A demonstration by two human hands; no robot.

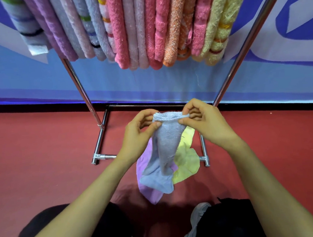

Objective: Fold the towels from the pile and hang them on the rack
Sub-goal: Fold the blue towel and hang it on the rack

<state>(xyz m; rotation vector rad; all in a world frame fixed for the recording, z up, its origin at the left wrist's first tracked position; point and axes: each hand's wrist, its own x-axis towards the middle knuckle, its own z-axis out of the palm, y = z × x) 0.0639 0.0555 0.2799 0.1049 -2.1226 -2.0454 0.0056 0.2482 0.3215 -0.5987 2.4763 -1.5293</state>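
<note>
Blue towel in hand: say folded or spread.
Unfolded: blue towel hangs bunched, top edge pinched by left hand and right hand.

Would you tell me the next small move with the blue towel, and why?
Probably spread the hands apart: left hand and right hand pinch the blue towel by its top edge, close together, and it hangs bunched onto the pile.

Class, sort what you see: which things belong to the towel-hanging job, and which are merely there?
Job: blue towel, pinched by left hand and right hand; purple towel, yellow towel below; rack; hung towels.
Merely there: shoe; blue banner; red floor.
</note>
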